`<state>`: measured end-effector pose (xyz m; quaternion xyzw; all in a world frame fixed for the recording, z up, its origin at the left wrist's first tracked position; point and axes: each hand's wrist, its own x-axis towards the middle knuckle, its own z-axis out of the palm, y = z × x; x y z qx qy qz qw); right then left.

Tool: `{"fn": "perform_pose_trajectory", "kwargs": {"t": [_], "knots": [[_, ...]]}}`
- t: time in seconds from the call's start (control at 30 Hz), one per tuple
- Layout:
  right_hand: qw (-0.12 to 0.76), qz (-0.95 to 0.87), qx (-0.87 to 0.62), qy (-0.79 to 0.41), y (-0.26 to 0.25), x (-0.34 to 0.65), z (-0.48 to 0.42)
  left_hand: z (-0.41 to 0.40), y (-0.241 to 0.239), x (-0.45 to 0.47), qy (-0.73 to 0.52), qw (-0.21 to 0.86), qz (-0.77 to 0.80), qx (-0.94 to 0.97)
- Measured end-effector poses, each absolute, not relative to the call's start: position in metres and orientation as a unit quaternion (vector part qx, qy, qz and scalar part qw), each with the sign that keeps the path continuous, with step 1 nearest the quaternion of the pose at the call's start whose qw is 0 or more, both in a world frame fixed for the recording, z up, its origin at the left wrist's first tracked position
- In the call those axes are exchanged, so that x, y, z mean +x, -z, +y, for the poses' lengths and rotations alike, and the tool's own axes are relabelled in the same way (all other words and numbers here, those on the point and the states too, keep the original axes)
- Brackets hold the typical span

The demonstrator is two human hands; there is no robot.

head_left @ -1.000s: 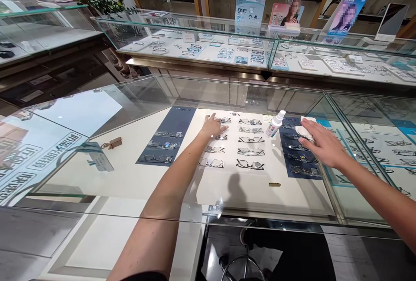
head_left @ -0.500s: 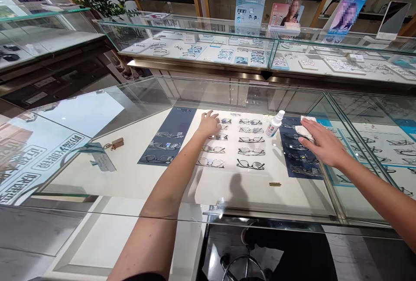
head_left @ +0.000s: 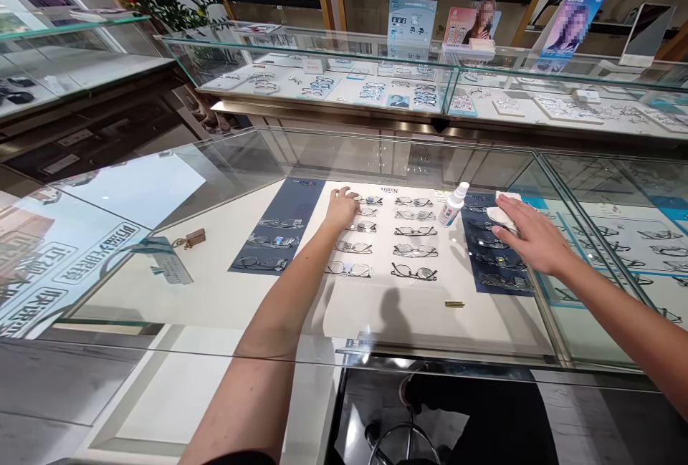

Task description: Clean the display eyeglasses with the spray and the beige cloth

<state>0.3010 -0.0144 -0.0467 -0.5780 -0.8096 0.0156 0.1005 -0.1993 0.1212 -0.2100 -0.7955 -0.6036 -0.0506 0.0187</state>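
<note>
My left hand rests near the far side of the glass-topped showcase, its fingers a little bent and apart, with nothing in them. Rows of eyeglasses show through the glass beside and below it. My right hand lies over a folded white cloth on the glass, fingers stretched across it and thumb apart. Part of the cloth is hidden by the fingers. Between the hands, nearer the right, stands a white spray bottle.
A brown key fob and a small label card are at the left. A second display case with more eyeglasses runs across the back. A wheeled stool base shows below the front edge.
My left hand has shifted slightly left and its fingers have drawn closer together. My right hand and the cloth are almost where they were.
</note>
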Motion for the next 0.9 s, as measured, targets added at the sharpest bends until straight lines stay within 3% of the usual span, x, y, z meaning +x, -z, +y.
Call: {"fn": "perform_pose_trajectory", "kwargs": {"t": [0.57,0.9], "knots": [[0.105,-0.814,-0.572,-0.012,0.052,0.305,-0.008,0.098,0.197,-0.190,0.101,0.027,-0.625,-0.773],[0.107,-0.805,-0.583,-0.015,0.056,0.301,0.001,-0.018,0.176,-0.169,0.026,-0.013,-0.637,-0.771]]}}
